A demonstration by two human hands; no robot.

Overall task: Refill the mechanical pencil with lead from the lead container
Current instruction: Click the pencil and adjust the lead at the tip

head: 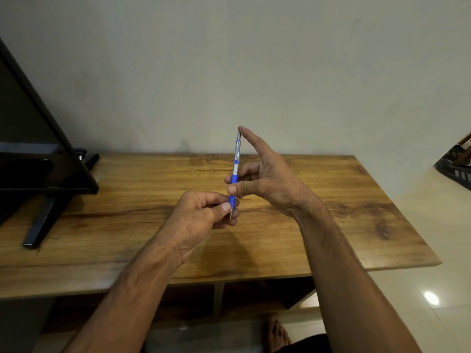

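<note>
A mechanical pencil (236, 164) with a blue grip and a clear silver barrel stands nearly upright above the wooden table (331, 200), tip pointing down. My left hand (201, 215) pinches its lower end near the tip between thumb and fingers. My right hand (265, 179) holds the blue grip between thumb and a curled finger, while its index finger stretches up and touches the pencil's top cap. No lead container shows in the head view.
A black monitor (38, 149) on a dark stand (43, 220) occupies the table's left end. A pale wall rises behind the table. Tiled floor (433, 289) lies to the right, and a bare foot (276, 335) shows below the table's front edge.
</note>
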